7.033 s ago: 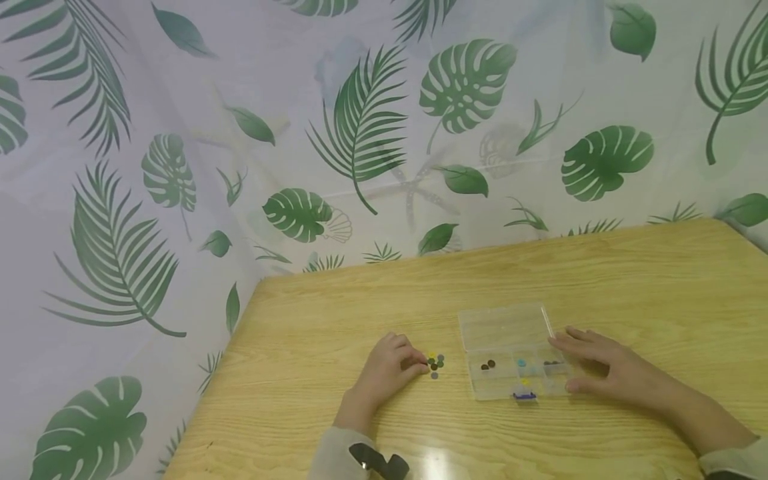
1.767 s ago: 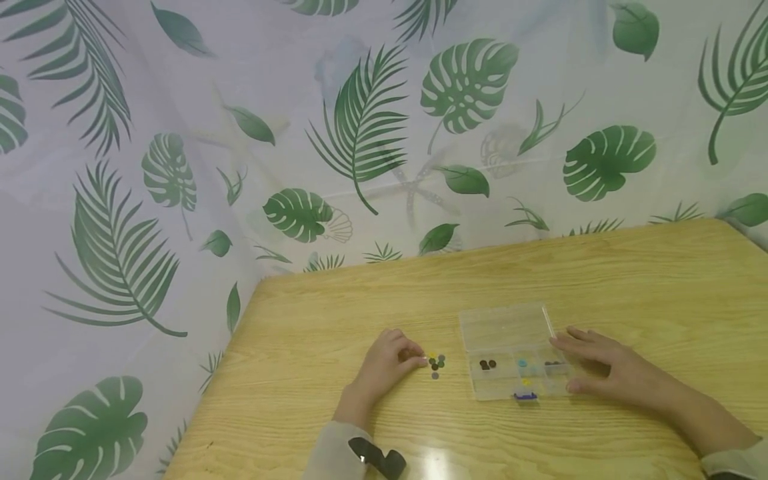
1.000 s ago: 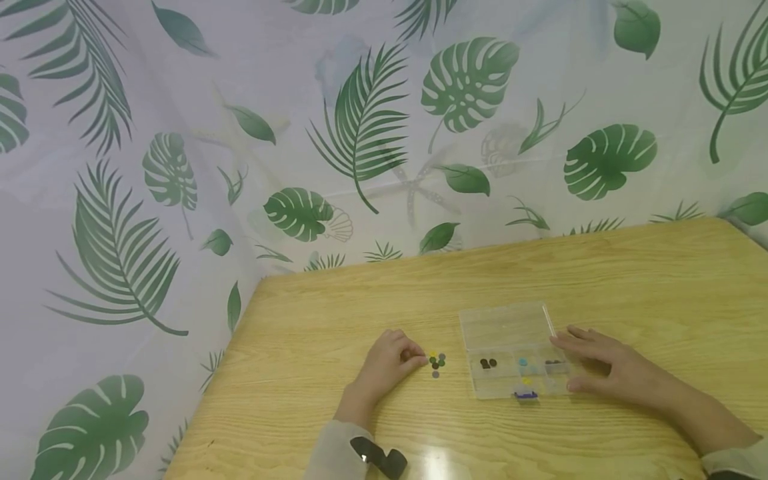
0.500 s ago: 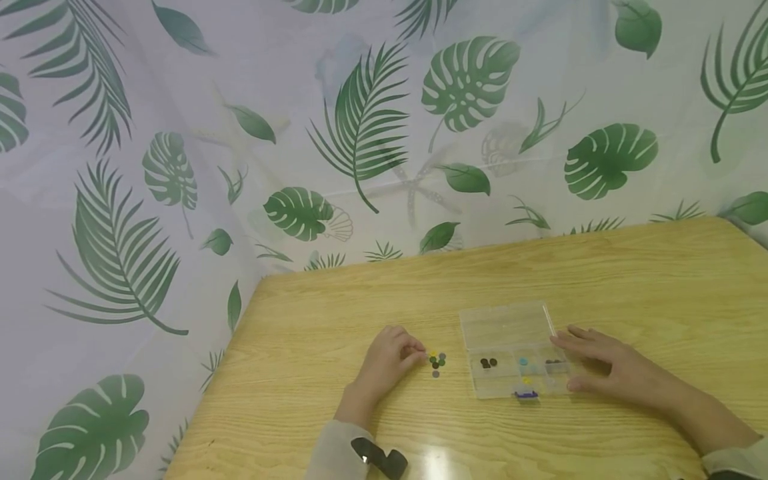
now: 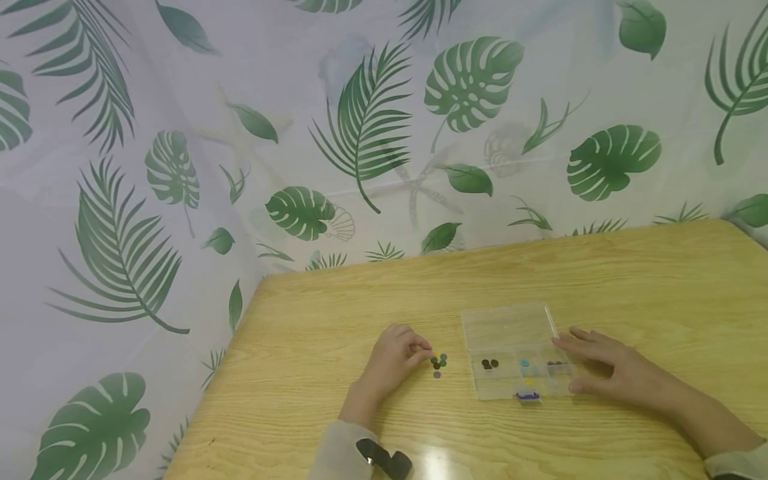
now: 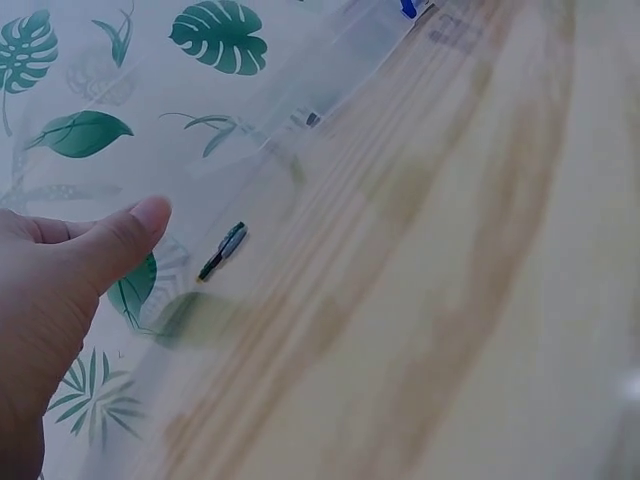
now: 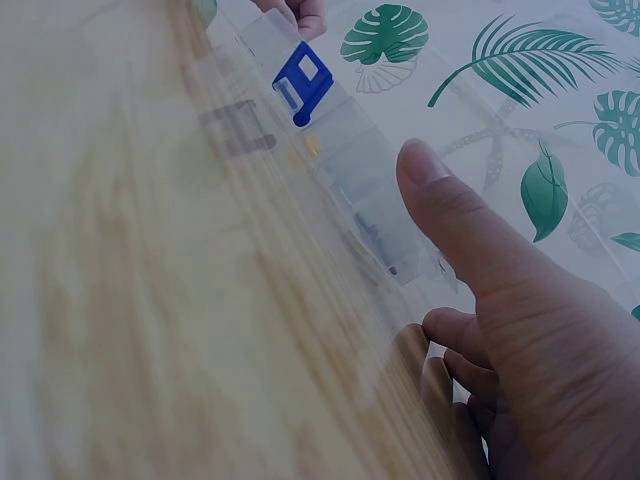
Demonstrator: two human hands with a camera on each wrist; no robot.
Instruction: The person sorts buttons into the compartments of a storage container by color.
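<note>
My left hand [image 5: 393,357] is beside a small pile of flat round discs [image 5: 440,363], green, grey, dark and yellow, that look like buttons. Its thumb and index fingertips meet at the yellow disc [image 5: 436,355]; whether they hold anything is hidden. In the left wrist view the pile [image 6: 222,252] shows edge-on past the thumb [image 6: 150,218]. A clear divided plastic box [image 5: 495,387] lies with its lid [image 5: 507,323] raised and a blue latch [image 7: 303,85] in front. My right hand [image 5: 621,370] rests at the box's right side, thumb extended, fingers spread.
Inside the box sit dark discs [image 5: 489,364] at left, a light blue disc [image 5: 525,363], a yellow piece [image 5: 529,381] and dark pieces [image 5: 555,363] at right. The wooden table [image 5: 360,293] meets a leaf-printed curtain [image 5: 372,133] at the back and left.
Since seven seconds ago, one more dark disc lies in the box's left compartment. My left fingertips have shifted slightly up along the pile towards the yellow disc. The right hand stays in place.
</note>
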